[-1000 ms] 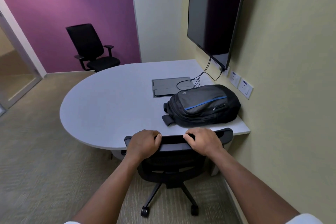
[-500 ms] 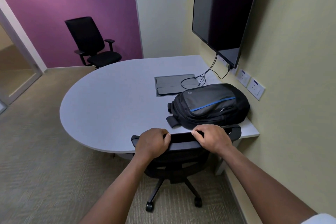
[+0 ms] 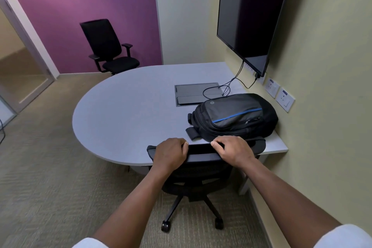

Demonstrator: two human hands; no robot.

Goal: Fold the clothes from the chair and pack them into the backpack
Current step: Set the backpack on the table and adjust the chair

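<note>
Two walls were seen to meet behind the scene, one purple (image 3: 80, 6) and one pale yellow (image 3: 332, 46), above a carpeted floor (image 3: 40, 177). A dark screen (image 3: 251, 16) was mounted on the yellow wall, with cables (image 3: 231, 82) hanging from its lower edge down to the surface (image 3: 124, 110), a grey top rounded at its left end. A flat hatch (image 3: 193, 94) was set into that top near the cables. Two wall sockets (image 3: 279, 94) were fixed to the yellow wall to the right of the backpack.

The backpack (image 3: 235, 117), black and grey with a blue stripe, lay on its side on the surface near the wall, with its zips apparently closed and one strap end (image 3: 192, 133) stretched out on the top toward the near edge. A black chair (image 3: 193, 183) on castors was pushed up against the near edge of the surface, just in front of the backpack. Its backrest top was gripped by both hands: the left hand (image 3: 171, 153) was clenched over the rail near its left end, and the right hand (image 3: 233, 150) was clenched over it further right, a gap of bare rail lying between them. No clothes could be made out on this chair; its seat was largely hidden by the backrest. A second black chair (image 3: 108, 46) stood well apart against the purple wall, its seat bare. White sleeve edges (image 3: 342, 235) were visible at the bottom of the view.
</note>
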